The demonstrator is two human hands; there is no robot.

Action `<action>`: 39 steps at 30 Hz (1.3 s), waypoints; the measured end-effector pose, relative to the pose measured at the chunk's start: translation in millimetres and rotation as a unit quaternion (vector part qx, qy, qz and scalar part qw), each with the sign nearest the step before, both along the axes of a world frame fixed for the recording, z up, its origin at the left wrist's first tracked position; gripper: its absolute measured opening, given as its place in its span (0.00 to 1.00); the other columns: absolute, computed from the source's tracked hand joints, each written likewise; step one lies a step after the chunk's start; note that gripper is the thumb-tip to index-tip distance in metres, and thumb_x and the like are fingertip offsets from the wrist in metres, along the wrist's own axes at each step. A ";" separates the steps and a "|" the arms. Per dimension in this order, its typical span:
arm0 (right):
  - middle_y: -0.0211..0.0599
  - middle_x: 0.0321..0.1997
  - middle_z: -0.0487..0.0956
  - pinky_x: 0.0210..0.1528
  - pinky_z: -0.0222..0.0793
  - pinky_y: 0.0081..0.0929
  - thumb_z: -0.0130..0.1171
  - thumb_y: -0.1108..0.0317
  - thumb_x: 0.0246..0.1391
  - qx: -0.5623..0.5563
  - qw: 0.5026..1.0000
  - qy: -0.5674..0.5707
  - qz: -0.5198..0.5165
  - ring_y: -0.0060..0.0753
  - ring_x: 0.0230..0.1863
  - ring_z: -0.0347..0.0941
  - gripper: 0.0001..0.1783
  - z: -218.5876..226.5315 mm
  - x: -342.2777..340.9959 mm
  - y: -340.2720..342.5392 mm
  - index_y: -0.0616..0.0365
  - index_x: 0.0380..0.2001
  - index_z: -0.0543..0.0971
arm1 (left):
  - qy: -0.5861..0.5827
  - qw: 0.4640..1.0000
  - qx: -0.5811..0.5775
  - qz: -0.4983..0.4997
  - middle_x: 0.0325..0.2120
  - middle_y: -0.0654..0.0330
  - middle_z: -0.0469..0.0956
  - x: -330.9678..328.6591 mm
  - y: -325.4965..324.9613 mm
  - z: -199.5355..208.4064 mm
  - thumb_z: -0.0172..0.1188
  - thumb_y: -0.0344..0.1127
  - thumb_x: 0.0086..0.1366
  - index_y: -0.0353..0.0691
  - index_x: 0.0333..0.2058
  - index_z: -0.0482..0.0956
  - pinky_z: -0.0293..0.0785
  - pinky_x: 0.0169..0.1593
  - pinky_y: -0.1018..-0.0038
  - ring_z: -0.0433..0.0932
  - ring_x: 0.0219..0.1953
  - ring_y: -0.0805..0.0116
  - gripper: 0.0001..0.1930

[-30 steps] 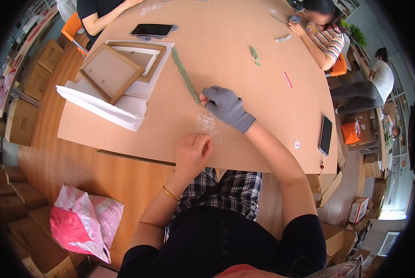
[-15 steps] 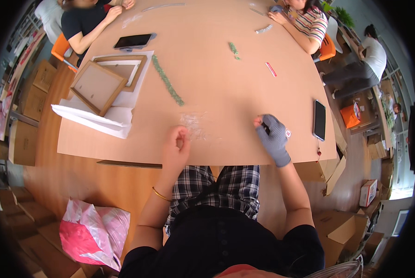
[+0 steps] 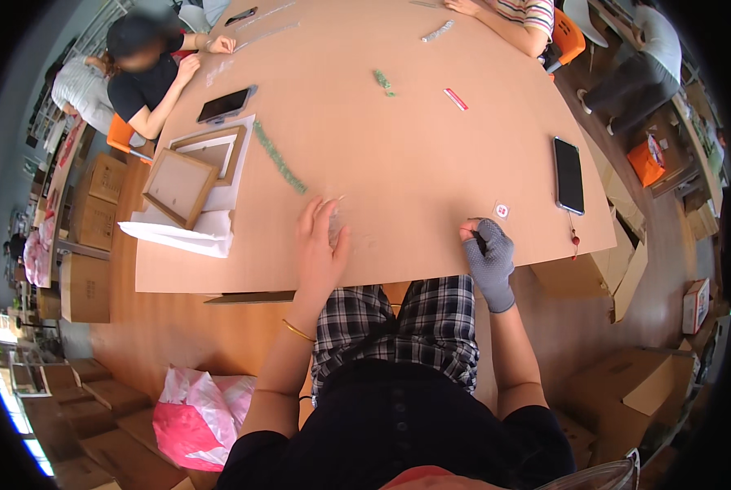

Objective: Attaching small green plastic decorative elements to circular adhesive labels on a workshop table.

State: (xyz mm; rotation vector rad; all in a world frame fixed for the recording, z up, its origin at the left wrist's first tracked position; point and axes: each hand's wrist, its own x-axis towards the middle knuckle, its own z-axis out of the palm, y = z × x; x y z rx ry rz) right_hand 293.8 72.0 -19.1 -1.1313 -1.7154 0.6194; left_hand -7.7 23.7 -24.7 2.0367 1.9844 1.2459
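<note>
My left hand [image 3: 321, 249], bare with a gold bangle at the wrist, reaches over small clear plastic-looking pieces [image 3: 360, 238] on the table. Its fingers are apart and partly cover them. My right hand [image 3: 491, 260] wears a grey fingerless glove and rests near the table's front edge. Thumb and forefinger are pinched together; whatever they hold is too small to make out. Just beyond it lies a small clear square packet [image 3: 502, 210] with a round red-and-white mark. A long strip of green beadlike pieces [image 3: 277, 158] stretches away beyond my left hand.
Two wooden picture frames [image 3: 180, 186] lie on white paper [image 3: 187, 237] at left. Phones [image 3: 224, 105] [image 3: 568, 175] lie at both sides. A short green cluster [image 3: 383, 82] and a red-and-white strip [image 3: 456, 99] lie farther off. Co-workers sit across the brown table [image 3: 414, 163].
My left hand has opened from a curled pinch and moved forward onto the clear pieces. My right hand stays pinched, now clear of the square packet. The whole view has shifted with my head.
</note>
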 end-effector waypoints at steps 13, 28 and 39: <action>0.46 0.36 0.83 0.39 0.77 0.29 0.66 0.78 0.57 0.033 0.999 0.021 0.011 0.42 0.34 0.81 0.04 -2.8 4.5 -0.6 0.60 0.36 0.83 | 0.031 0.999 -0.016 -0.032 0.49 0.48 0.81 -0.9 26.3 24.8 0.62 0.36 0.70 0.34 0.49 0.81 0.70 0.61 0.55 0.77 0.54 0.44 0.14; 0.50 0.37 0.84 0.42 0.79 0.39 0.67 0.78 0.54 0.050 0.998 -0.006 0.032 0.54 0.38 0.83 0.06 0.8 4.6 -2.4 0.61 0.36 0.84 | 0.155 0.984 -0.020 -0.086 0.70 0.42 0.61 19.7 201.4 30.9 0.65 0.44 0.68 0.46 0.67 0.70 0.70 0.66 0.55 0.66 0.69 0.41 0.30; 0.51 0.37 0.84 0.44 0.79 0.39 0.67 0.77 0.55 0.004 1.000 0.022 0.009 0.54 0.38 0.83 0.05 6.3 4.9 -2.6 0.62 0.36 0.84 | 0.140 0.957 -0.227 0.112 0.77 0.42 0.40 63.0 337.5 22.8 0.58 0.69 0.64 0.52 0.76 0.54 0.47 0.77 0.50 0.42 0.78 0.40 0.49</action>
